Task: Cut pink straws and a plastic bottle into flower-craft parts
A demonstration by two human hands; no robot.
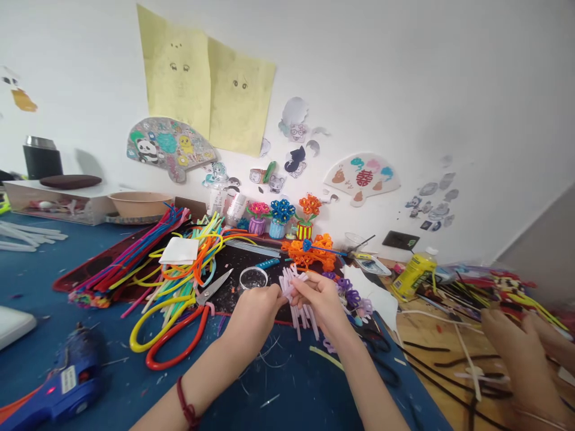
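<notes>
Both my hands meet over the blue table mat (135, 383), holding a bundle of pale lilac pipe cleaners (302, 314). My left hand (254, 312) is closed, its fingertips pinching the bundle's upper end. My right hand (320, 298) is wrapped round the bundle from the right, with the cut ends hanging below the fingers. A small clear round dish (253, 278) sits just behind my left hand. Red-handled scissors (193, 323) lie to the left of it.
A heap of coloured pipe cleaners (148, 257) fills a dark tray at the left. A blue glue gun (67, 383) lies at the bottom left. Small pipe-cleaner flower pots (281, 218) stand by the wall. Another person's hands (525, 353) work at the right, near a yellow glue bottle (415, 272).
</notes>
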